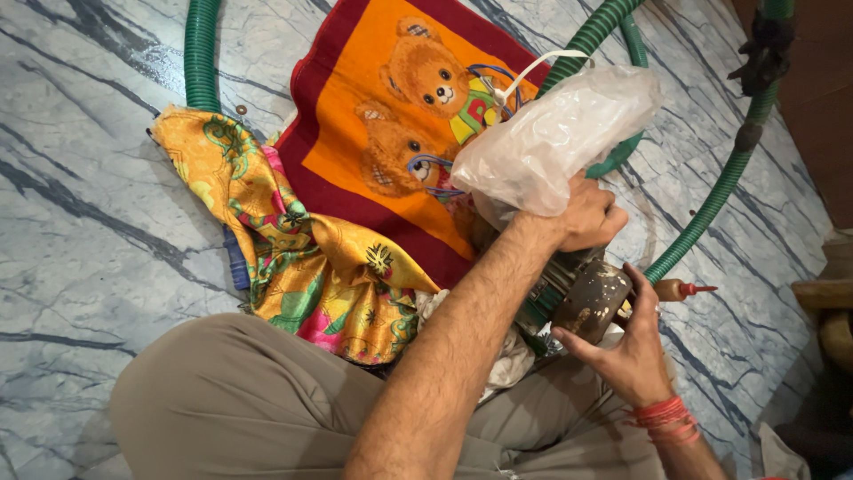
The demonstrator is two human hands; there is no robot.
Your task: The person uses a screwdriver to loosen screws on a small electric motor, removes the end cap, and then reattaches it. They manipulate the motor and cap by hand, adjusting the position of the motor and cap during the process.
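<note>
The person sits on the marble floor point(80, 178) with a small, grimy pump motor point(582, 298) resting just past the knees; take that motor as the landmark. The right hand point(626, 342) is cupped round the motor's near end, fingers curled against its rusty, paint-flecked round cap, thumb on the near side. It grasps the housing. A red thread band point(665, 416) circles that wrist.

The left hand point(591, 213) reaches across from the other side and sits right on top of the motor, clenched into a fist; it seems to grip the bunched neck of a clear plastic bag point(555, 138), though exactly what lies inside the fist I cannot tell. The bag billows up and away beyond the motor, with a white cord point(533, 71) looping above it.

A ribbed green hose point(711, 204) runs off from the motor's far side and curves out over the floor. Just beside the motor, on the right hand's side, lies a small brown bottle with a red nozzle point(684, 289). Beyond the motor spreads an orange mat with two teddy bears and a dark red border point(373, 116). To the left of the motor, touching the mat, lies a crumpled yellow patterned cloth point(293, 258). A pale rag point(511, 360) is tucked under the motor against the grey-brown trousers point(231, 400).
</note>
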